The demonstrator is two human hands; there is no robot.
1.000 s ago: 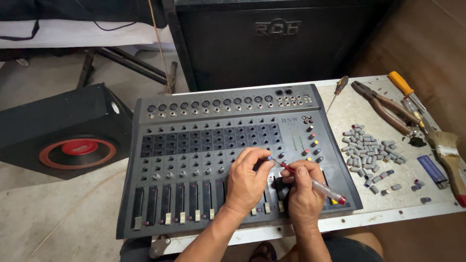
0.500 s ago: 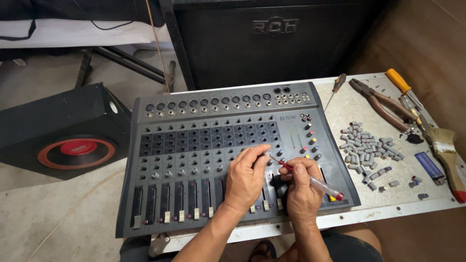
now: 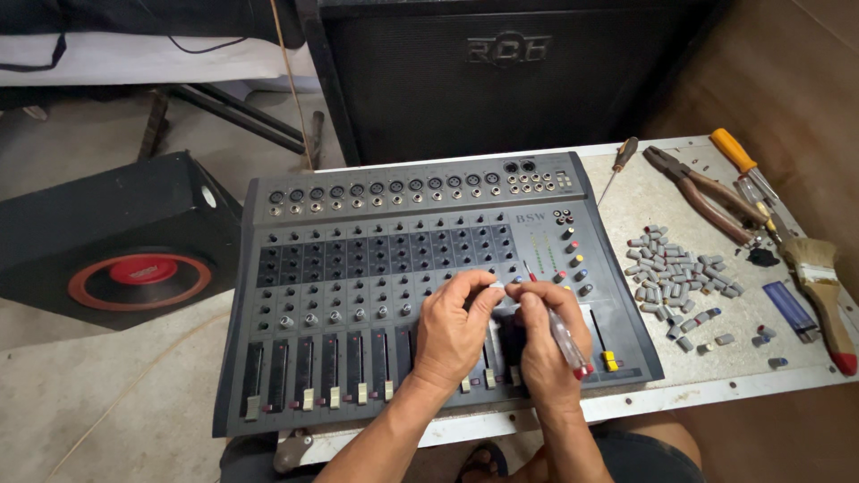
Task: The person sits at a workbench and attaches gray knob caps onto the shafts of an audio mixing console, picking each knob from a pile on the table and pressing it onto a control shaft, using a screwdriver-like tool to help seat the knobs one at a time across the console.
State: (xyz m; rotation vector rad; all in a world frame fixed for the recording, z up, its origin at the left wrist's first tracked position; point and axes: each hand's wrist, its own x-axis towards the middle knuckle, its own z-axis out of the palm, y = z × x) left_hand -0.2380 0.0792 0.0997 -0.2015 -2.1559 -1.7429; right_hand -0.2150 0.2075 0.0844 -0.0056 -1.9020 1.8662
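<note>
A grey audio mixer (image 3: 358, 268) lies on a speckled white table (image 3: 626, 206), with rows of knob posts and faders. My right hand (image 3: 546, 344) grips a small clear-handled screwdriver (image 3: 565, 338) with a red end, its tip down at a post right of the mixer's middle. My left hand (image 3: 452, 331) pinches a small knob cap (image 3: 495, 284) right beside that tip. Both hands rest over the mixer's lower right faders.
A heap of several grey knob caps (image 3: 676, 273) lies right of the mixer. Pliers (image 3: 698, 192), an orange-handled screwdriver (image 3: 738, 161), a paintbrush (image 3: 819, 286) and a blue lighter (image 3: 789, 309) sit further right. A black speaker (image 3: 134, 241) stands on the floor at left, a large cabinet (image 3: 501, 72) behind.
Both hands have shifted slightly up the panel, and the screwdriver now stands steeper. My left fingers have closed tighter around the small cap.
</note>
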